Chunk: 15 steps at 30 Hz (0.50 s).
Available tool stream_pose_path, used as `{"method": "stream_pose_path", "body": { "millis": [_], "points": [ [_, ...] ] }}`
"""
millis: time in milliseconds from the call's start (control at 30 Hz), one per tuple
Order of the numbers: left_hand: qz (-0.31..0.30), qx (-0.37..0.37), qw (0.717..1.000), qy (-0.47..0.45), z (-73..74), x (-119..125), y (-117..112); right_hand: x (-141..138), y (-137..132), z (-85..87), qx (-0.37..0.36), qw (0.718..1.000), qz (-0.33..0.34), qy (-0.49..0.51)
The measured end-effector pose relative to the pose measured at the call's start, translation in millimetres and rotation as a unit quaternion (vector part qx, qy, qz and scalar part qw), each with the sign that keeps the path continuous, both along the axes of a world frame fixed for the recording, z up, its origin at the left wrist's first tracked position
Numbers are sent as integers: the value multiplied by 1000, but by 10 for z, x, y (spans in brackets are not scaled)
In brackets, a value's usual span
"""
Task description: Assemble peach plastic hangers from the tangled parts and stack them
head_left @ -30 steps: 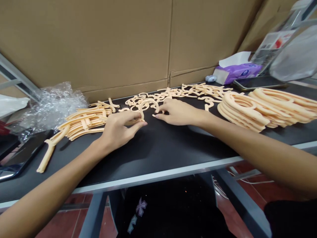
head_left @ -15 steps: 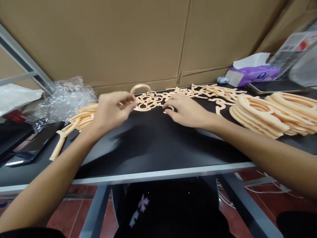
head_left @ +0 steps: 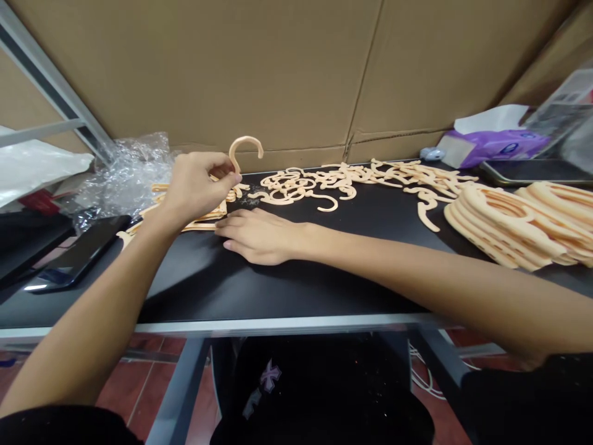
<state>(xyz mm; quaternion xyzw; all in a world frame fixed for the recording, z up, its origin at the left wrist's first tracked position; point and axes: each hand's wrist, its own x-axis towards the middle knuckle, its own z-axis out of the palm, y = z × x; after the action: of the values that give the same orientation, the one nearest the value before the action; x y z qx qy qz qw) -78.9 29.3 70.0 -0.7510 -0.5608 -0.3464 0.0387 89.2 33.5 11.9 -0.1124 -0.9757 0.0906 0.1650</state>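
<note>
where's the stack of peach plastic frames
In the head view, the stack of peach plastic frames sits at the right end of the black table top, just right of the loose plastic hooks and in front of the phone.

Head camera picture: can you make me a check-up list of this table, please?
surface: black tabletop with a metal edge
job's things: tangled peach plastic hooks; stacked peach hanger bodies at right
clutter: bubble wrap, purple tissue pack, two phones
grippers: left hand pinches one hook up in its fingers; right hand lies flat on the tabletop
cables: white cables below the table
surroundings: cardboard sheets behind, red tile floor
</note>
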Motion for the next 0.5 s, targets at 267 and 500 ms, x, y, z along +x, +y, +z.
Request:
{"method": "stream_pose_path", "body": {
  "millis": [267,500],
  "points": [
    [-25,-46,998,17,-84,91,9,818,-28,63,39,992,-119,7],
    [-127,-154,979,-29,-156,326,-88,1053,50,-2,6,979,-205,-20]
  ]
}}
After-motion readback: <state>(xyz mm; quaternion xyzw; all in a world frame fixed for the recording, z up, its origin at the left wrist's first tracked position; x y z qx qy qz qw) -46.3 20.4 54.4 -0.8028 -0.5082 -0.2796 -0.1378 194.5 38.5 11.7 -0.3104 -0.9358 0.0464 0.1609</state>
